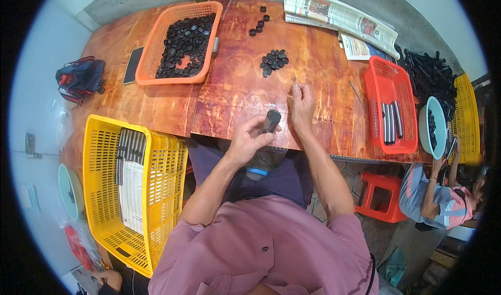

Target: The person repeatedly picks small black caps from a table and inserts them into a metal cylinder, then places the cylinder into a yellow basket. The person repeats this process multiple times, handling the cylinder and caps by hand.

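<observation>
My left hand (246, 141) is wrapped round a black cylinder (272, 119), tilted with its dark round end facing up, near the table's front edge. A little to the right, my right hand (302, 105) rests over the table with its thumb against its curled fingers. Whatever those fingers may hold is hidden or too small to make out. Beyond both hands lies a small heap of black round caps (274, 62). Several larger black round pieces (259, 25) stand in a loose row farther back.
An orange basket (169, 80) of black caps sits back left, beside a phone (133, 65). Left is a yellow crate (156, 180) with metal tubes (130, 145). Right are a red basket (371, 94) with tubes, a pale bowl (440, 123), a red stool (368, 179) and another person (436, 196).
</observation>
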`<state>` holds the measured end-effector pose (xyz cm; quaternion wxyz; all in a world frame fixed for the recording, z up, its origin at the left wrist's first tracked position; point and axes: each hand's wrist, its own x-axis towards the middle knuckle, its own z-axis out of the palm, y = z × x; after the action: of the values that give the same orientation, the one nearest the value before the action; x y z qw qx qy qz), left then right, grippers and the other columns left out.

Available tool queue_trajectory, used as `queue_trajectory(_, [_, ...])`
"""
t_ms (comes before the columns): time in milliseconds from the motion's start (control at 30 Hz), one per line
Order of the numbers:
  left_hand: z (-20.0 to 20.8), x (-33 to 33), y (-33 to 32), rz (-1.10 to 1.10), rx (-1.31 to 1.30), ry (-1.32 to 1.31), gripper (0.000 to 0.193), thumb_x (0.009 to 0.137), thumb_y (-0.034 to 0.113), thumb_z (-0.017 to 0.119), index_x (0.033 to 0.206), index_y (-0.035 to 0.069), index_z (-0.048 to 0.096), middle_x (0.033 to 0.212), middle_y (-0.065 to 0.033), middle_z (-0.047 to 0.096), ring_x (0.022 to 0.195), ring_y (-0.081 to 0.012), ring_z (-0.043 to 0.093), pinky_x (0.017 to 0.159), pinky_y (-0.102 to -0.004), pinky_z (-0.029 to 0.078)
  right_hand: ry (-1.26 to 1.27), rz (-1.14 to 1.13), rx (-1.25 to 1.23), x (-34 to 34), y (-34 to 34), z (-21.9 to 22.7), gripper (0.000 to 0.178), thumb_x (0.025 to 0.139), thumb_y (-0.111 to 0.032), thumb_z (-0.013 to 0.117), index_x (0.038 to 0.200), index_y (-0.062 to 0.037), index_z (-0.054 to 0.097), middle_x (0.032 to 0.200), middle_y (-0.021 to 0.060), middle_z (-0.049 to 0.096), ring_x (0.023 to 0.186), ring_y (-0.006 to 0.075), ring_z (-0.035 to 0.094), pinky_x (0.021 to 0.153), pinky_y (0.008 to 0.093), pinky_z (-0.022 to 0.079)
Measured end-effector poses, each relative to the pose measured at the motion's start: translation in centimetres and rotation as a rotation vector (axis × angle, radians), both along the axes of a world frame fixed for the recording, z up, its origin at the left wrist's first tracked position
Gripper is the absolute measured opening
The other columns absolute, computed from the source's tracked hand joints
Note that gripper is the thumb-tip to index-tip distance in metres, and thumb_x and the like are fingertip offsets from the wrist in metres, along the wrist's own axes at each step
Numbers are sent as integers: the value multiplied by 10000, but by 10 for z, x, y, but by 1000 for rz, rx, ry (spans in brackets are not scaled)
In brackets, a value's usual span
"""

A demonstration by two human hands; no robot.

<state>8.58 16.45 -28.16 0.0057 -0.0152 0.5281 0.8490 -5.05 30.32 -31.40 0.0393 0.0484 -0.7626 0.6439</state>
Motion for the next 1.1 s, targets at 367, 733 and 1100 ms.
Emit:
queue_trajectory(367, [-5,-1,12,43,-36,149,320,877,62,794,1133,24,607,1026,-10,630,907,-88,590,833,-262,495,29,4,-5,-3,1,-4,269,1027,-252,566,969,9,600,869,100,560,734,205,552,703,366,463])
queue_trajectory(733, [12,41,-19,161,-199,-131,305,1041,231,592,1234,-4,624,951,-46,685,779,-91,619,676,-274,538,-3,88,50,-3,5,-12,264,1028,-246,566,1026,14,606,988,92,601,925,206,557,850,353,467])
queue_trajectory(1100, [155,205,-181,982,-868,-225,485,804,188,855,1187,40,597,988,-31,653,901,-112,646,776,-284,545,170,146,142,-32,24,-48,273,1051,-216,596,1057,55,621,988,70,599,937,182,539,883,328,464])
